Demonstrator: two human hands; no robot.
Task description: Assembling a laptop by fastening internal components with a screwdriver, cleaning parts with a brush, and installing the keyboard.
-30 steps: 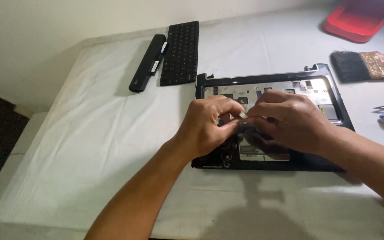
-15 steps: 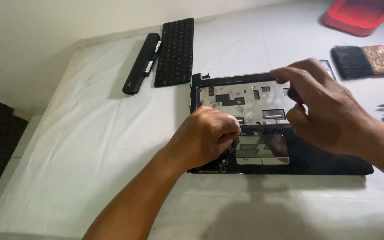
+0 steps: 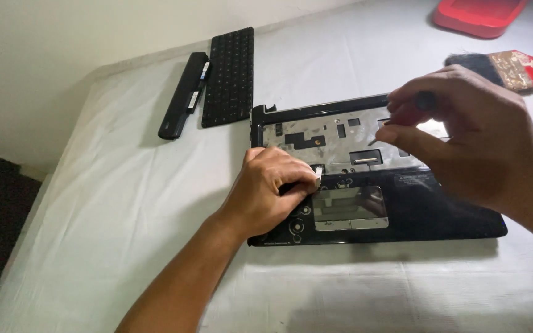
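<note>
Black laptop base (image 3: 402, 209) lies centre on the white cloth (image 3: 124, 234) | left hand (image 3: 272, 191) presses on its palm rest at 9 o'clock, fingers curled together | right hand (image 3: 470, 135) hovers at 1 o'clock, fingertips pinching a dark-handled screwdriver (image 3: 402, 114) | keyboard (image 3: 228, 77), battery (image 3: 183, 95) at 11 o'clock.

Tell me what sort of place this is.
Probably a home or small repair bench: an opened laptop base on a white-covered table, its removed keyboard and battery set aside, a paintbrush nearby.

Left hand (image 3: 272, 191) presses laptop base (image 3: 414, 209); right hand (image 3: 470, 132) raised.
</note>
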